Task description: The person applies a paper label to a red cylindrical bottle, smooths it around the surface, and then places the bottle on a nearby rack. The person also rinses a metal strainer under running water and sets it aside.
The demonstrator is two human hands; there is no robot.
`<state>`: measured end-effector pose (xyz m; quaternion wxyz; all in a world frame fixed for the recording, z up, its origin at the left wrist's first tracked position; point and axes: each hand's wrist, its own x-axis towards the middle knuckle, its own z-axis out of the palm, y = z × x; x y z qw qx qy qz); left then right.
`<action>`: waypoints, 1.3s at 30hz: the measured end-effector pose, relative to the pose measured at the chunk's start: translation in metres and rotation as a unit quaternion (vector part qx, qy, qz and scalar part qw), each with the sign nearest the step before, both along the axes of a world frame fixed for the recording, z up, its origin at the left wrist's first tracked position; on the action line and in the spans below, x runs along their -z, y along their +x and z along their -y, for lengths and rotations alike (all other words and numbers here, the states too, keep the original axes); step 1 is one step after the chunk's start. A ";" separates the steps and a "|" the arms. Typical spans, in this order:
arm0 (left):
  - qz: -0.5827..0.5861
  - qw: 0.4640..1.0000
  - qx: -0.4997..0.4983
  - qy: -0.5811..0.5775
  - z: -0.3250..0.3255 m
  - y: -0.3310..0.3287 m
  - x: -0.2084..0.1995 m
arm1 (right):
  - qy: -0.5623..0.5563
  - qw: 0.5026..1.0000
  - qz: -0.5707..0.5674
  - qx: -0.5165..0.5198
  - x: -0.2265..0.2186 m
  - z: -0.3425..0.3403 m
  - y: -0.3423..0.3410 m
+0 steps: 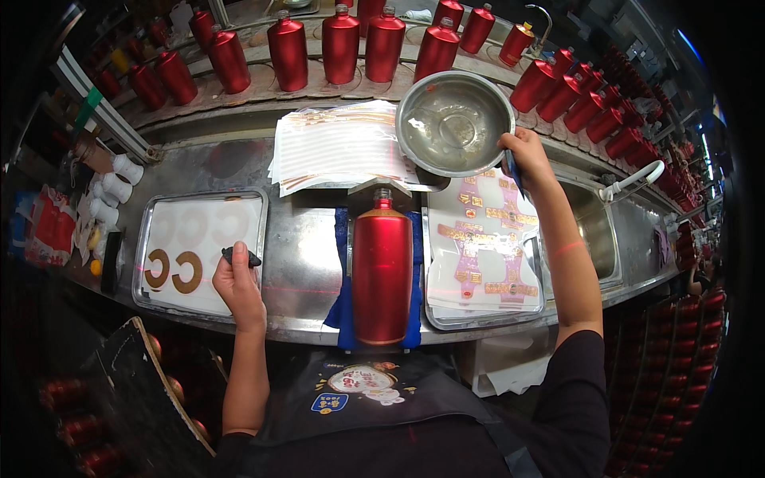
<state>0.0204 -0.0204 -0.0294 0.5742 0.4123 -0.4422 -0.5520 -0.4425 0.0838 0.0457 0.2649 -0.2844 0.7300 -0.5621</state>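
My right hand (527, 155) grips the rim of a round metal bowl (458, 119), tilted so that its wet inside shows. A thin bluish strip (511, 165) sticks out under those fingers; its kind is unclear. My left hand (239, 285) is closed on a small black piece (243, 256), its kind unclear, over the right side of a tray (142, 263) of white sheets with brown ring-shaped decals (187, 272). Between my arms a large red bottle (382, 275) lies on a blue cloth (341, 295), neck away from me, against a metal support (358, 190).
Right of the bottle, a tray (446, 321) holds sheets of gold and pink decals (510, 239). Printed sheets (335, 147) lie behind it. A sink (594, 227) with a white faucet (637, 182) is at right. Red bottles (341, 48) line the curved conveyor (311, 94) at the back.
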 end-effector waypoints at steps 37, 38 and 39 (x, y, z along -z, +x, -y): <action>-0.020 1.000 -0.018 0.011 0.002 0.018 0.002 | 0.002 0.991 -0.049 -0.123 -0.011 0.086 0.074; -0.032 0.999 -0.017 0.011 0.003 0.018 0.002 | 0.003 0.990 -0.046 -0.131 -0.011 0.092 0.076; -0.025 0.999 -0.018 0.009 0.004 0.019 0.002 | 0.004 0.989 -0.043 -0.144 -0.011 0.098 0.080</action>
